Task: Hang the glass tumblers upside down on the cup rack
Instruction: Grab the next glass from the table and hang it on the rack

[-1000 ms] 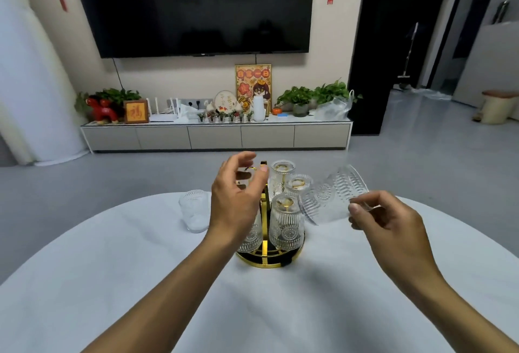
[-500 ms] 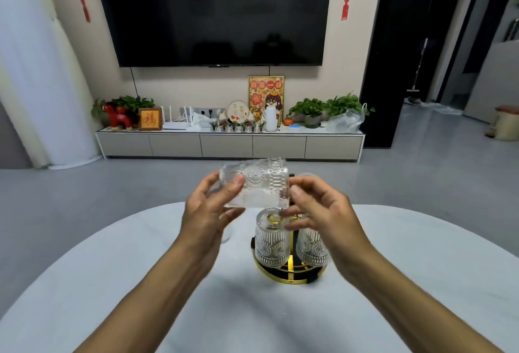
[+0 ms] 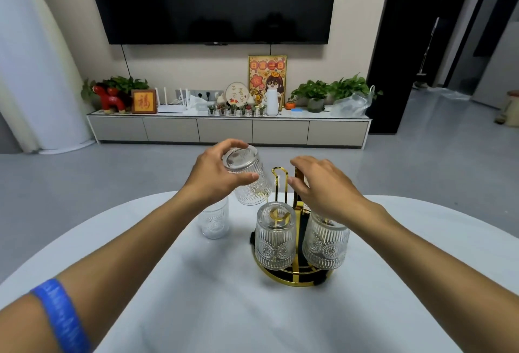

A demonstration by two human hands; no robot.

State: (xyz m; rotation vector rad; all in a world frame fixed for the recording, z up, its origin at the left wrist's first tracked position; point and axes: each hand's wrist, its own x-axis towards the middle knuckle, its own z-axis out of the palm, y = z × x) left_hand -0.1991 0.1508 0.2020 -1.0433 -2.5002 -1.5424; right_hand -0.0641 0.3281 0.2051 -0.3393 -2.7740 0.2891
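A gold cup rack with a dark round base stands on the white table. Two patterned glass tumblers hang upside down on it, one at the front left and one at the right. My left hand grips another tumbler by its base, upside down and tilted, just left of a bare gold loop. My right hand hovers over the rack's top with fingers apart, holding nothing. One more tumbler stands upright on the table, left of the rack, partly behind my left forearm.
The round white table curves away at both sides, with grey floor beyond. A low TV cabinet with plants and ornaments stands against the far wall under a large dark screen.
The tumbler passed from both hands into my left hand alone and turned from sideways to upside down. My right hand let go and now hovers over the rack.
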